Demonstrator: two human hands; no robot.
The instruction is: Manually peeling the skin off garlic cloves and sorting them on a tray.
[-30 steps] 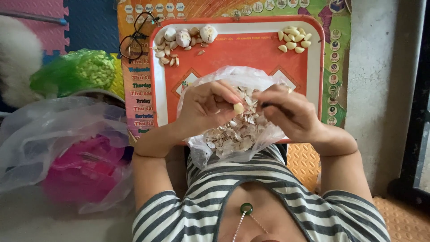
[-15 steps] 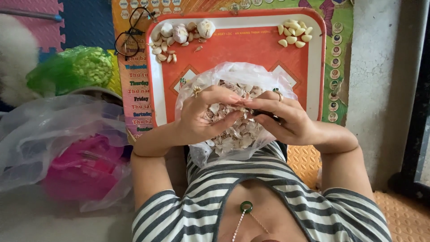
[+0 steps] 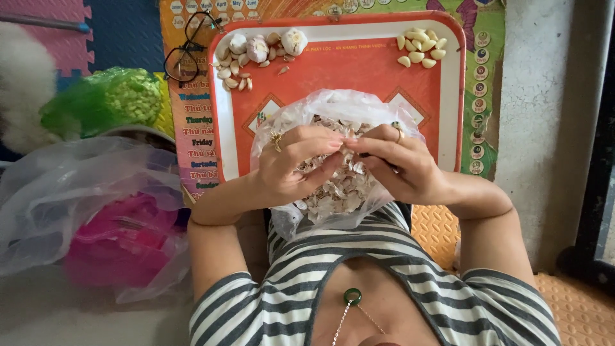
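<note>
My left hand [image 3: 291,163] and my right hand [image 3: 400,160] meet fingertip to fingertip over a clear plastic bag [image 3: 301,109] of dry garlic skins [image 3: 339,189]. Together they pinch a small garlic clove [image 3: 350,139], mostly hidden by the fingers. The bag rests on a red tray [image 3: 221,128] with a white rim, lying in front of my lap. Unpeeled garlic bulbs and cloves [image 3: 256,48] lie in the tray's far left corner. Peeled cloves [image 3: 418,54] lie in its far right corner. Both hands wear rings.
Black glasses [image 3: 186,54] lie by the tray's far left corner. A green bag [image 3: 122,102] and a clear bag over something pink [image 3: 115,237] sit at the left. A colourful poster lies under the tray. A grey wall [image 3: 544,96] stands at the right.
Both hands have risen slightly and drawn together. The clove that showed in my left fingers is now covered by both hands' fingertips.
</note>
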